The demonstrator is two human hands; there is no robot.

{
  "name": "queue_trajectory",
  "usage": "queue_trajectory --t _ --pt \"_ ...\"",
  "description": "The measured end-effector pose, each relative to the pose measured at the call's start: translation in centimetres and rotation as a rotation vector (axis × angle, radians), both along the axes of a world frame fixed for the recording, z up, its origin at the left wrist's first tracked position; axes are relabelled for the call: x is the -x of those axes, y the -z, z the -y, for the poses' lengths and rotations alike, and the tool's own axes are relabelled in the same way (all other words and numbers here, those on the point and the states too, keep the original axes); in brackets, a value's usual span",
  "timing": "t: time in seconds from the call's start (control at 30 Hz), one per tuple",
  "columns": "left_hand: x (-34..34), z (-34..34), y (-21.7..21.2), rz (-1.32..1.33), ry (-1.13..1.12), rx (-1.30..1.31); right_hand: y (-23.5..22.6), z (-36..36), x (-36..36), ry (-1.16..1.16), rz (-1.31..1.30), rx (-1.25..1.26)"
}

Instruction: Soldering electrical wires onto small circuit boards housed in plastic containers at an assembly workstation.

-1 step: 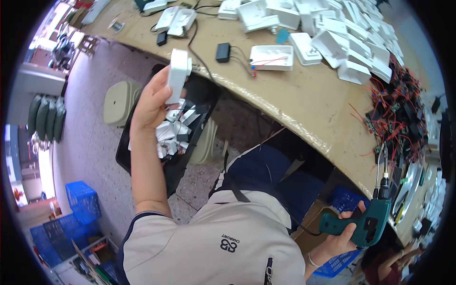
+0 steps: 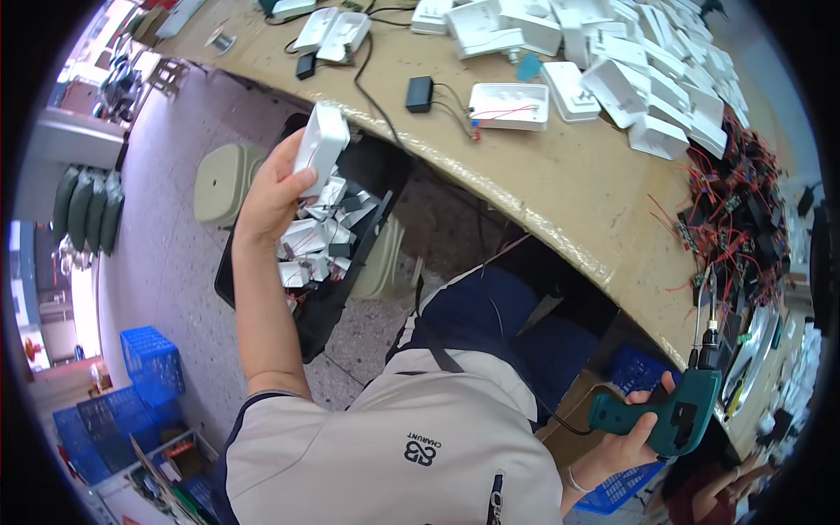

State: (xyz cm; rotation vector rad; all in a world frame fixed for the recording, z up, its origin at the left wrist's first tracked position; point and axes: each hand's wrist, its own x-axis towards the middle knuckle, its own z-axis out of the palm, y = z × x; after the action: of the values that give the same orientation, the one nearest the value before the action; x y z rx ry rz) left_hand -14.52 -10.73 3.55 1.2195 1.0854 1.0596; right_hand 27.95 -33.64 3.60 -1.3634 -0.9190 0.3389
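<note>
My left hand [image 2: 269,199] is closed round a white plastic housing [image 2: 325,138], held up beside the table's edge with its hollow inside partly in sight. Below it stands a black bin [image 2: 325,328] with several white housings and small wired parts in it. In my right hand [image 2: 623,446] is a green soldering gun [image 2: 693,407], gripped by its handle. Its thin metal tip points away from me, beside a heap of red-wired circuit boards [image 2: 731,219] on the table.
On the table [image 2: 577,206] lie a heap of white housings [image 2: 612,83], a black adapter [image 2: 419,94] wired to an open housing [image 2: 509,107], and a solder spool [image 2: 220,40]. Beige stools [image 2: 223,185] and blue crates [image 2: 150,367] stand on the floor. Another person's arm [image 2: 717,490] shows at lower right.
My left hand has turned the white housing, so its hollow inside now shows, and has lowered it slightly. The right hand and soldering gun have stayed about where they were.
</note>
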Motion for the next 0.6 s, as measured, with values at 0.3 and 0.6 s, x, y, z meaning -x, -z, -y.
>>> queue_trajectory --t 0.3,0.6 --pt "-1.8 0.2 -2.4 -0.421 -0.161 -0.144 0.4 -1.2 0.0 -0.095 -0.084 -0.057" --pt "-21.3 -12.4 -2.8 -0.931 0.330 -0.732 0.6 -0.7 -0.4 0.024 -0.088 -0.032"
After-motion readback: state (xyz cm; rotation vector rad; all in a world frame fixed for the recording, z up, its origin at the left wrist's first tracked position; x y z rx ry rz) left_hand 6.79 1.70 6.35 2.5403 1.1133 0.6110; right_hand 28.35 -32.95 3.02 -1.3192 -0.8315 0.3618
